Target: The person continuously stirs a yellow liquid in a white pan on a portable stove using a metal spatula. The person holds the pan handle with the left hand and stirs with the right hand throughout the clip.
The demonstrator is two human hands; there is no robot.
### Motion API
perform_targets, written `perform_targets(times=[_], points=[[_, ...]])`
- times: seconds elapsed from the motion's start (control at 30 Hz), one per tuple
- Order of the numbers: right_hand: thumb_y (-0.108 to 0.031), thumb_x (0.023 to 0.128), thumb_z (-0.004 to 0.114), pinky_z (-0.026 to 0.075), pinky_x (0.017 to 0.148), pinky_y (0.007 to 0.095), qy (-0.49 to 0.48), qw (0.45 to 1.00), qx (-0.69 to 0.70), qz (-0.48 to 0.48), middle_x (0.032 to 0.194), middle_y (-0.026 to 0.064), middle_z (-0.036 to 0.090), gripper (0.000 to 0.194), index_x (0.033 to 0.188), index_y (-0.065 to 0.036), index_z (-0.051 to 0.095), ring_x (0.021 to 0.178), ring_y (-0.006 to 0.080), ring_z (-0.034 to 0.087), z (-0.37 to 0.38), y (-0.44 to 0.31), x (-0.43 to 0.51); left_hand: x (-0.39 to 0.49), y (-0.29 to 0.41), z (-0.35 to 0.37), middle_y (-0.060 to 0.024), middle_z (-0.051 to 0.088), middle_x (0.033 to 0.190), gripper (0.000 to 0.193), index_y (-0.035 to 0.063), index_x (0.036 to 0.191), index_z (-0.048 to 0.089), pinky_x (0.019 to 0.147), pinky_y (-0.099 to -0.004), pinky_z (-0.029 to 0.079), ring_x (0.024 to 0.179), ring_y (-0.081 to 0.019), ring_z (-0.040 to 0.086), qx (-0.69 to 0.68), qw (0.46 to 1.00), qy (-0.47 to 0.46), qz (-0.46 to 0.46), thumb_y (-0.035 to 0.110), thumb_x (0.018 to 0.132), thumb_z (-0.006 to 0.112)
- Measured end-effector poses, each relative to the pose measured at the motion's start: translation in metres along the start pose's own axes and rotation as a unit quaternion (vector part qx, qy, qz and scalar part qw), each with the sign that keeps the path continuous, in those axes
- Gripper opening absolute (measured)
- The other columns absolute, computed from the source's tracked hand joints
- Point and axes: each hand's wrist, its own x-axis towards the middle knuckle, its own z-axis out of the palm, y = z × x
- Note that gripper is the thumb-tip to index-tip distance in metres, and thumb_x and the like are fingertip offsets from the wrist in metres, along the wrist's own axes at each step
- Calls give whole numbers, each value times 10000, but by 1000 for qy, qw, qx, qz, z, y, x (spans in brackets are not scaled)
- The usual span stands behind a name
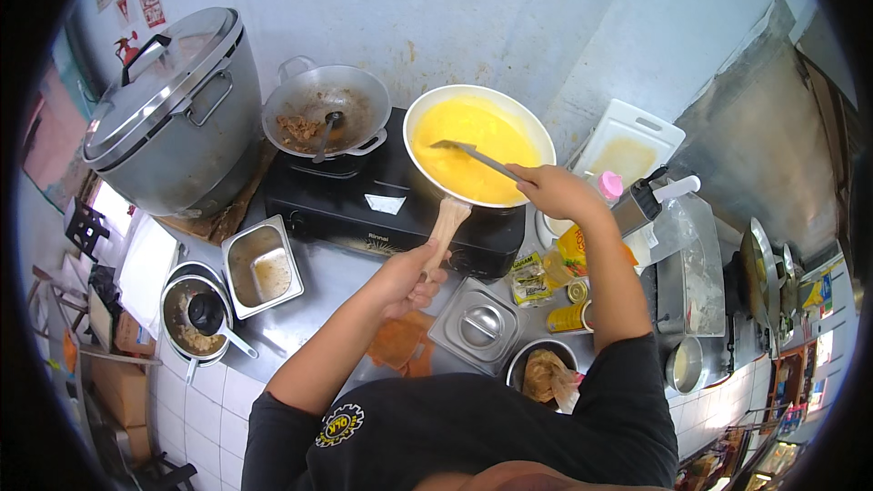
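A white-lined frying pan (414, 165) sits on the right side of a black Rinnai gas stove (327, 208). Yellow liquid, perhaps beaten egg (470, 116), covers its bottom. My left hand (411, 279) grips the pan's pale wooden handle (447, 228). In my right hand (545, 185) is a grey spatula (487, 162), its blade dipped in the yellow liquid near the middle of the pan. On the left side of the stove stands an aluminium wok (368, 92) with brown cooked food (298, 129) and a dark ladle (329, 129) inside.
A big lidded pot (198, 170) stands left of the stove. In front are a steel pan (235, 266), bowls with a ladle (167, 307), a lidded steel container (447, 327) and a pot holding a bag (518, 361). Seasoning packets (528, 279), a cutting board (641, 119) and a knife block (634, 208) are right.
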Motion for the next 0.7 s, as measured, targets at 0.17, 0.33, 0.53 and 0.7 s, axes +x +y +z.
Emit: perform_targets(times=[0.17, 0.33, 0.53, 0.7], points=[[-278, 913, 482, 475, 830, 413, -32, 999, -32, -12, 1003, 178, 646, 377, 1280, -233, 556, 945, 327, 608, -54, 7, -58, 3, -2, -2, 16, 431, 695, 321, 105, 1084, 456, 407, -182, 213, 475, -36, 275, -12, 1000, -19, 0, 403, 990, 386], [-240, 887, 547, 466, 685, 414, -9, 991, -91, 102, 826, 188, 639, 342, 1222, -201, 603, 745, 327, 620, -83, -16, -111, 4, -3, -2, 18, 424, 693, 316, 106, 1087, 455, 409, -183, 215, 472, -35, 274, -14, 1000, -23, 3, 398, 991, 381], [-241, 898, 506, 475, 710, 452, 12, 992, -117, 55, 870, 199, 644, 381, 1275, -217, 554, 795, 355, 624, -27, -13, -79, 3, -2, -1, 16, 424, 694, 318, 106, 1098, 456, 409, -185, 218, 476, -37, 280, -10, 1000, -21, 1, 397, 990, 384], [-242, 918, 454, 481, 772, 467, 40, 993, -65, 91, 929, 205, 649, 397, 1309, -213, 518, 860, 369, 623, 5, -9, -23, 3, -1, 0, 18, 425, 692, 322, 107, 1102, 469, 404, -184, 211, 472, -35, 273, -8, 1000, -8, -3, 397, 990, 385]])
